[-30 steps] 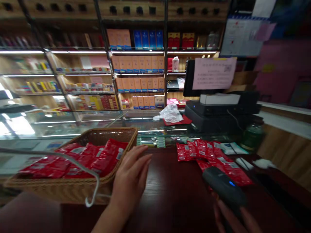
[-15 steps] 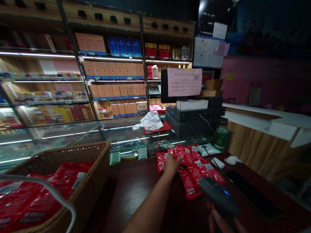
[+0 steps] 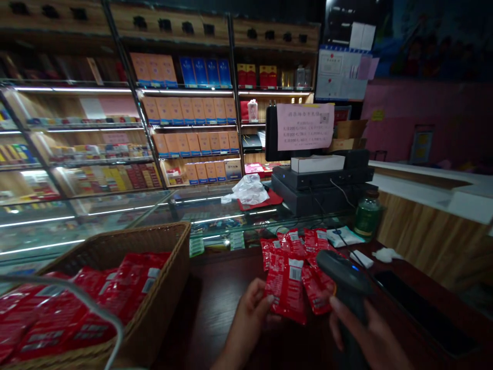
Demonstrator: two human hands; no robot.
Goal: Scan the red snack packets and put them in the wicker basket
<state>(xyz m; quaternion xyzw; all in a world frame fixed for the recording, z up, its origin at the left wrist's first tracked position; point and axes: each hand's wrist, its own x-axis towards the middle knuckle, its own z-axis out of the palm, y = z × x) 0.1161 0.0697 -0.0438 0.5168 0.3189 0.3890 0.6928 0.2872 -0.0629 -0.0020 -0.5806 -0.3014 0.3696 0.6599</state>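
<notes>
My left hand (image 3: 254, 313) pinches the lower left edge of a red packet (image 3: 285, 288), whose white barcode label faces up. Wrapped round the handle of a dark handheld scanner (image 3: 344, 272) is my right hand (image 3: 358, 324); the scanner shows a small blue light and its head is just right of the packet. Several more red packets (image 3: 318, 239) lie behind and beside the held one on the dark table (image 3: 215, 288). At the left, a wicker basket (image 3: 169, 277) holds several red packets (image 3: 127, 282).
A grey cable (image 3: 77, 290) crosses in front of the basket. Behind the packets are a glass counter (image 3: 208, 216), crumpled plastic (image 3: 250, 189) and a monitor with a pink sheet (image 3: 304, 126). A green jar (image 3: 367, 216), a white packet (image 3: 344, 236) and a black phone (image 3: 419, 308) are at the right.
My left hand has drawn back toward me from the pile, with one red packet now in its fingers. The scanner has moved slightly up and stands more upright. The view has shifted a little left.
</notes>
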